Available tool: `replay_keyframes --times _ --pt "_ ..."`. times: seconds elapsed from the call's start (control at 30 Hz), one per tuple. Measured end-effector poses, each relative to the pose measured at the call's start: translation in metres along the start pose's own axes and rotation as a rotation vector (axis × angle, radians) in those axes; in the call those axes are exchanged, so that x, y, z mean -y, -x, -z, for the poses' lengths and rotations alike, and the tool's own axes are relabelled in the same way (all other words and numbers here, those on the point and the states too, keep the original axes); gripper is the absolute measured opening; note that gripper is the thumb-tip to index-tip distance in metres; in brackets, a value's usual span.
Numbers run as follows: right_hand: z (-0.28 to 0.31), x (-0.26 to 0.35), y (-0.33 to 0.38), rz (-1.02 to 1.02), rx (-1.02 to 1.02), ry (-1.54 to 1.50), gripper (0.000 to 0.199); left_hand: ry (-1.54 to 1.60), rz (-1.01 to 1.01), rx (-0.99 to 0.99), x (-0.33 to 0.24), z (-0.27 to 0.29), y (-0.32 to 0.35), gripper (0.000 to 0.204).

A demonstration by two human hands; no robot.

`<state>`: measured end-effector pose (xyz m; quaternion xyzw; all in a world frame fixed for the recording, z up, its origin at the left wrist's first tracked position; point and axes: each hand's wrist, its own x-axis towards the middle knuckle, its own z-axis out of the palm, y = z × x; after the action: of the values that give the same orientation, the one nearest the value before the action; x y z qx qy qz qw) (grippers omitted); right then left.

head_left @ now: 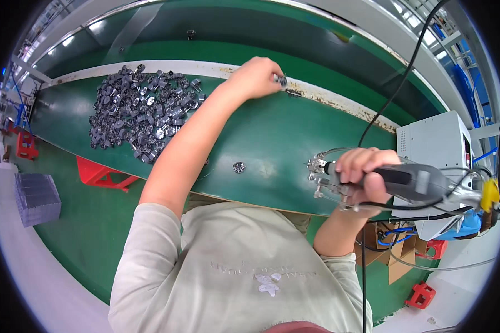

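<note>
My left hand (254,77) reaches out to the far edge of the green bench. Its fingers are closed on a small dark part (281,81) with shiny bits, beside the worn white rail. Over the bench's right side, my right hand (366,171) grips a grey and black electric screwdriver (415,182). Its metal nose bracket (320,176) points left, and a cable and thin tubes run from the tool. A single small round part (239,167) lies on the bench between my arms. To the left, a large heap of similar dark parts (144,114) is spread out.
Beyond the white rail (366,114) runs a green belt (216,45) with a small part (191,34) on it. A light-grey machine box (428,139) stands at the right. A black cable (408,69) hangs down there. Red stools (97,173) and a cardboard box (403,261) sit below.
</note>
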<state>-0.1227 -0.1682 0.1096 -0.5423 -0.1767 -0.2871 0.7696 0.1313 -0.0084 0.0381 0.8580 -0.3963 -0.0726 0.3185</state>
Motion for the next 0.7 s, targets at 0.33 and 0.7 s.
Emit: replay_keyframes --times 0.33,0.7 --pt "0.017 -0.009 0.019 -0.028 -0.067 0.07 0.031 -0.184 0.108 0.375 -0.067 0.018 0.144 0.048" --pt "0.004 -0.012 0.013 -0.073 0.007 -0.057 0.036 0.318 -0.141 0.21 -0.064 -0.063 0.13 0.038"
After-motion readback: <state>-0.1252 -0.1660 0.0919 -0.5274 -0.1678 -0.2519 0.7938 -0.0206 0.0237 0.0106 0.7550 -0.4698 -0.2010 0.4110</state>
